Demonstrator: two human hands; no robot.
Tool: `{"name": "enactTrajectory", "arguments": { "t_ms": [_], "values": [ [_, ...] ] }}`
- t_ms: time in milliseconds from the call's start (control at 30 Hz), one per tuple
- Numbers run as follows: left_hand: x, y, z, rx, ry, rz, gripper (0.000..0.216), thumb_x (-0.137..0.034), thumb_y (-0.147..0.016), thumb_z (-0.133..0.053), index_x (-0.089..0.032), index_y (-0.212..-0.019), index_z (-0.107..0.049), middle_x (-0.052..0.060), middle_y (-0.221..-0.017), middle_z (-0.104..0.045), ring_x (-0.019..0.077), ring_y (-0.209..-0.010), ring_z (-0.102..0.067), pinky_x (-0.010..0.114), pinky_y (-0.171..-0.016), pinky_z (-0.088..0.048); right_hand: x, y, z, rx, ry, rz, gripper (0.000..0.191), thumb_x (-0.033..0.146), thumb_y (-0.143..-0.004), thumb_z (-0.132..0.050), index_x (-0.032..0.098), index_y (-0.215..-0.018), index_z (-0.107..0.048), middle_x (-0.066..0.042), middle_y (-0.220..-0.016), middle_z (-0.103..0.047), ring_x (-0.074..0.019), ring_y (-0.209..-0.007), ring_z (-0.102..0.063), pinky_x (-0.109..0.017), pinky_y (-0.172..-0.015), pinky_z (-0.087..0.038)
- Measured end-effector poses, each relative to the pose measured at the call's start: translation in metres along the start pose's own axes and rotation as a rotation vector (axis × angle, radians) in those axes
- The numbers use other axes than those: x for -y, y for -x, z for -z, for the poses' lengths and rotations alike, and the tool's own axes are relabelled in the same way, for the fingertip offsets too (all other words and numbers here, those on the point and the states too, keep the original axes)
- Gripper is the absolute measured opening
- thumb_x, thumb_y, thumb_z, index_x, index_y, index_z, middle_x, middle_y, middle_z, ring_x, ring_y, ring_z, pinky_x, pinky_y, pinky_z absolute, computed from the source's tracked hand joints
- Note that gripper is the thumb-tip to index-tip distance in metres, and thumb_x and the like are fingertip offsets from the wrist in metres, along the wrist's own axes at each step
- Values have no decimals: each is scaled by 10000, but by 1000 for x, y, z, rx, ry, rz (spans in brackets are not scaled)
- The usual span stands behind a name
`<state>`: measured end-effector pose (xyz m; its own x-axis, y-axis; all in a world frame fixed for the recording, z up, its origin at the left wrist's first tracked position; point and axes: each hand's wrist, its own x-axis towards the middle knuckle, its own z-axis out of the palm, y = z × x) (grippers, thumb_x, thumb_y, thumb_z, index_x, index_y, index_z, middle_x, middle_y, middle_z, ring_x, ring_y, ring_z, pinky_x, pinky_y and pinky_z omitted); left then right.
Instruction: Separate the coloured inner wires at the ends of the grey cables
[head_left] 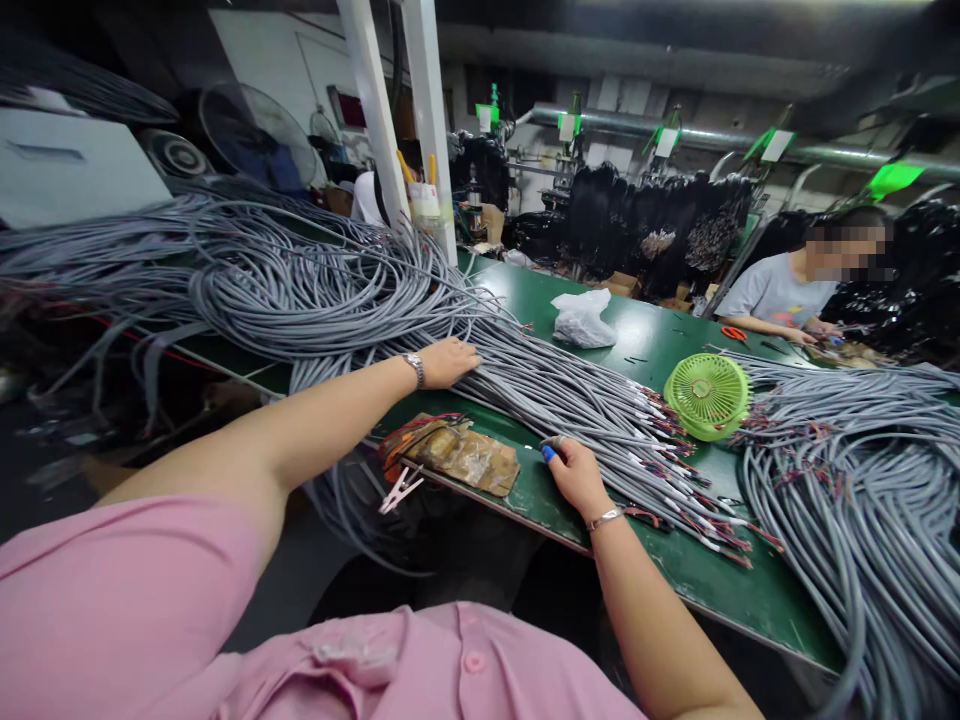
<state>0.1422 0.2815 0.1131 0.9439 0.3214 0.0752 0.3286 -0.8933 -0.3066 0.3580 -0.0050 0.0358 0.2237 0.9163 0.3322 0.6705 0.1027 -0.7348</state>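
A long bundle of grey cables [570, 400] lies across the green table [652, 340], its stripped coloured wire ends pointing right. My left hand [448, 361] rests on top of the bundle, fingers stretched flat over the cables. My right hand [574, 472], with a blue cover on one fingertip and a bracelet at the wrist, is closed in a pinch on a grey cable at the near edge of the bundle. Big coils of the same grey cable [247, 270] pile up to the left.
A green round fan [707, 396] lies on the table beside a second heap of grey cables [847, 480]. A taped cardboard piece [457, 452] and a clip [400, 490] sit at the near edge. A white plastic bag [583, 318] lies further back. Another person [795, 290] works at the far right.
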Motion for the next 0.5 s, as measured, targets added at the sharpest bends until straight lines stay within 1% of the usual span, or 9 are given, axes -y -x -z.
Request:
{"name": "enactTrajectory", "arguments": {
  "t_ms": [100, 167, 233, 300, 367, 433, 500],
  "values": [
    [7, -4, 11, -102, 12, 84, 427, -175, -805, -454, -139, -1211, -579, 155, -1074, -609, 247, -1019, -556, 368, -930, -338, 0, 0, 0, -14, -32, -5, 183, 270, -852, -568, 252, -951, -721, -55, -900, -705, -217, -841, -615, -346, -802, -439],
    [5, -12, 12, -145, 15, 169, 466, -169, -817, -437, -138, -1268, -546, 156, -1105, -594, 249, -1022, -548, 369, -913, -345, -1, 0, 0, -14, -40, -13, 183, 274, -853, -567, 249, -948, -722, -53, -894, -705, -214, -831, -613, -346, -796, -439],
    [-4, -22, 9, -156, 25, 273, 458, -165, -812, -442, -160, -1251, -573, 154, -1146, -574, 256, -1031, -539, 367, -878, -366, -1, -1, 1, -8, -44, -24, 196, 268, -857, -555, 243, -959, -720, -52, -894, -705, -212, -826, -615, -346, -794, -443],
    [-17, -32, 4, -145, 37, 341, 391, -172, -795, -469, -180, -1140, -653, 154, -1168, -557, 271, -1040, -532, 372, -845, -386, -1, -1, 2, -3, -54, -31, 210, 261, -859, -546, 239, -979, -717, -50, -900, -705, -210, -830, -619, -344, -791, -446],
    [-31, -36, 0, -138, 45, 345, 344, -169, -784, -481, -166, -1055, -693, 168, -1143, -558, 287, -1025, -538, 387, -827, -399, -2, 0, 3, -12, -66, -35, 219, 264, -858, -548, 239, -996, -715, -50, -912, -706, -210, -843, -622, -343, -794, -449],
    [-42, -33, -2, -157, 55, 298, 377, -167, -778, -488, -153, -1104, -677, 177, -1134, -561, 296, -1030, -539, 400, -839, -405, -3, 0, 3, -30, -83, -38, 221, 268, -854, -556, 239, -1006, -714, -49, -924, -706, -207, -855, -622, -343, -808, -452],
    [-49, -24, -3, -186, 81, 171, 432, -180, -778, -499, -155, -1187, -637, 168, -1148, -570, 292, -1065, -532, 400, -888, -399, -5, 0, 2, -39, -103, -39, 222, 267, -848, -563, 236, -1008, -714, -50, -936, -706, -204, -866, -621, -344, -830, -453]
  ]
}}
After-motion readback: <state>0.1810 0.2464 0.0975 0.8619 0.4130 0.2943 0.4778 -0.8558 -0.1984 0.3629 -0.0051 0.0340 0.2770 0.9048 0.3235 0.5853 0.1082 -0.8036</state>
